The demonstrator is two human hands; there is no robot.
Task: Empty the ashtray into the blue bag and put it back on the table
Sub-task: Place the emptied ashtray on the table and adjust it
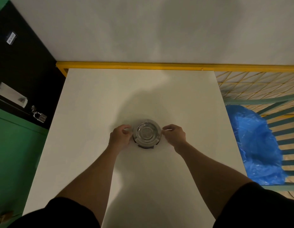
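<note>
A round metal ashtray (147, 133) stands on the white table (97, 99), near its middle. Its shiny bowl looks bare inside. My left hand (120, 137) sits at the ashtray's left rim with fingers curled, thumb and fingertips close to the rim. My right hand (174, 134) sits at the right rim, fingertips pinched near the edge. Whether either hand grips the rim or only touches it is unclear. The blue bag (256, 145) hangs open beside the table's right edge, lining a slatted teal bin.
A yellow rail (143, 65) runs along the table's far edge, with yellow mesh (258, 84) at the right. To the left are a black cabinet with a padlock (39, 115) and a green panel (16, 153). A pale wall rises behind.
</note>
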